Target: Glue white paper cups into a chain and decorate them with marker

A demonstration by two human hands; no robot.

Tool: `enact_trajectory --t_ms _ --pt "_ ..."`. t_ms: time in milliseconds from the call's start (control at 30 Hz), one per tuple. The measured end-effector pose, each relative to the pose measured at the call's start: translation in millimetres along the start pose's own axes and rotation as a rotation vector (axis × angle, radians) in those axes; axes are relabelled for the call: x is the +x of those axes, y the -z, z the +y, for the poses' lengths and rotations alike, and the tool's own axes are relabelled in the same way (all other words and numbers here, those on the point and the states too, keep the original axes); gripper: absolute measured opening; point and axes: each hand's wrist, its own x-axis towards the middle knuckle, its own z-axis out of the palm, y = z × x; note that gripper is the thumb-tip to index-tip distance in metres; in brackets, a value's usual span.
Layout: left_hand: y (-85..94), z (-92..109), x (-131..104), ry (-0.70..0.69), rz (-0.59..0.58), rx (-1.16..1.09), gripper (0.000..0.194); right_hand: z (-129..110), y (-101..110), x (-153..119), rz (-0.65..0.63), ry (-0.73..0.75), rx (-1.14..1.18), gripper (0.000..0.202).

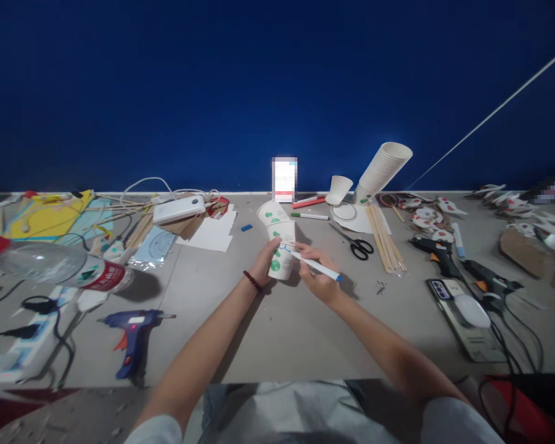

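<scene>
My left hand (264,265) grips a bent row of white paper cups (282,264) with green prints, its fingers closed around the lower part. A short blue line shows on the cups near the left thumb. In my right hand (319,282) is a white marker (322,270) with a blue end, its tip at the side of the lower cup. Whether the tip touches the paper is too small to tell. Beyond the hands lies a small blue marker cap (246,227). A red marker (309,202) and a green-capped marker (309,216) rest behind the cups.
To the right are scissors (357,245), wooden sticks (385,237), a leaning stack of cups (383,172), black glue guns (490,283) and a phone (467,333). Leftward are a blue glue gun (134,336), a bottle (65,265), a power strip (37,345) and a white power bank (178,210).
</scene>
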Motion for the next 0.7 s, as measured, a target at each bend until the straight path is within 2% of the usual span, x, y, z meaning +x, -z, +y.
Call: enact_trajectory --t_ms 233,700 --pt "0.2 0.5 -0.1 0.023 -0.008 -0.017 0.035 -2.9 3.6 2.2 -0.023 -0.011 -0.043 0.011" --pt "2.9 1.3 0.2 0.059 -0.020 0.017 0.039 -3.4 4.0 2.1 0.017 -0.046 -0.094 0.010"
